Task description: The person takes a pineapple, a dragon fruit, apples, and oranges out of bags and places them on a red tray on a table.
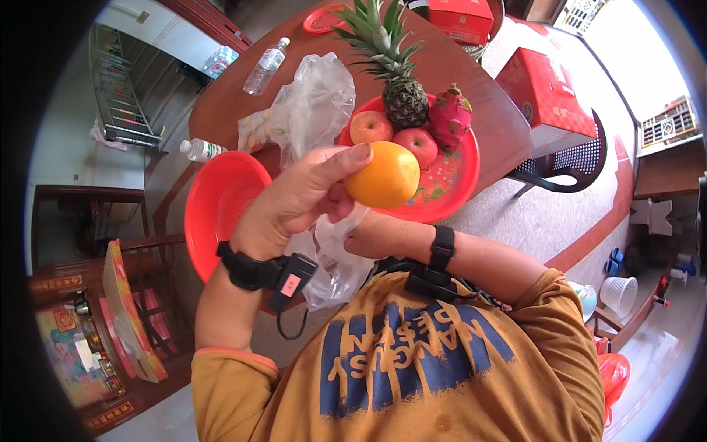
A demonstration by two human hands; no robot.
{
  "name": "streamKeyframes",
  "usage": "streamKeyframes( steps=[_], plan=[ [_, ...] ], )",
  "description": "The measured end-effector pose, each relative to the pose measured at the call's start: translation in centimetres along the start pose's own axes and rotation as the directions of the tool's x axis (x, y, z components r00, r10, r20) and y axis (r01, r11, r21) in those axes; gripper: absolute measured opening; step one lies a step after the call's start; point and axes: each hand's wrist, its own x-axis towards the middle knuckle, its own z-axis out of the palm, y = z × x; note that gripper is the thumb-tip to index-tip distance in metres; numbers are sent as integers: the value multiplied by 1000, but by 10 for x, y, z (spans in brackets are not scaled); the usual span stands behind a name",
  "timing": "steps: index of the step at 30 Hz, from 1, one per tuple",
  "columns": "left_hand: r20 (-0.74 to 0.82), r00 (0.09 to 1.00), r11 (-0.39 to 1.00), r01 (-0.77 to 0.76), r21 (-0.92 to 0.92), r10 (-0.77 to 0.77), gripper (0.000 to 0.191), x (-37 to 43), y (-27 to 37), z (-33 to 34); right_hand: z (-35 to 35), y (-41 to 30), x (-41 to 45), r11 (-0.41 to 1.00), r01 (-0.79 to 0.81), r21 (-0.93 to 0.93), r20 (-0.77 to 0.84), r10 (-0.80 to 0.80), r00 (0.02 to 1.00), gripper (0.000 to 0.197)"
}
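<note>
My left hand (301, 190) grips an orange (385, 175) and holds it up in front of a red plastic tray (467, 190). Below it, my right hand (378, 235) is closed on a thin clear plastic bag (339, 276) that hangs down near my shirt; its fingers are partly hidden. On the tray are a red apple (415, 147), a paler apple (371, 128), a pink dragon fruit (451, 117) and a pineapple (406, 102) with its leafy crown pointing away from me. The orange covers part of the tray's near side.
Left of my left hand stands a red plastic basin (212, 204). A crumpled clear bag (320, 88), a water bottle (266, 67) and a small red plate (322, 20) lie on the wooden table (215, 105). Another bottle (201, 150) lies behind the basin. At right, a red carton (547, 99) rests on a chair (580, 166).
</note>
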Motion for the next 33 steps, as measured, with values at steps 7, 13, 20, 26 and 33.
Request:
streamKeyframes(
  steps=[7, 13, 20, 26, 33],
  plan=[
    [-353, 861, 647, 37, 761, 366, 60, 73, -67, -27, -10, -10, 8, 917, -318, -241, 278, 380, 883, 27],
    [-493, 832, 618, 252, 745, 254, 62, 100, -93, -35, -11, -2, 11, 896, -426, -126, 229, 444, 867, 30],
    [-500, 844, 733, 214, 645, 194, 72, 106, -93, -35, -10, 3, 12, 776, -611, 158, 283, 557, 781, 29],
    [-447, 880, 753, 182, 633, 163, 64, 85, -94, -39, -6, 5, 11, 730, -631, 262, 270, 572, 775, 28],
    [-212, 896, 713, -149, 685, 391, 30, 26, -93, -64, -10, 12, 10, 762, -588, 272, 247, 535, 808, 27]
  ],
)
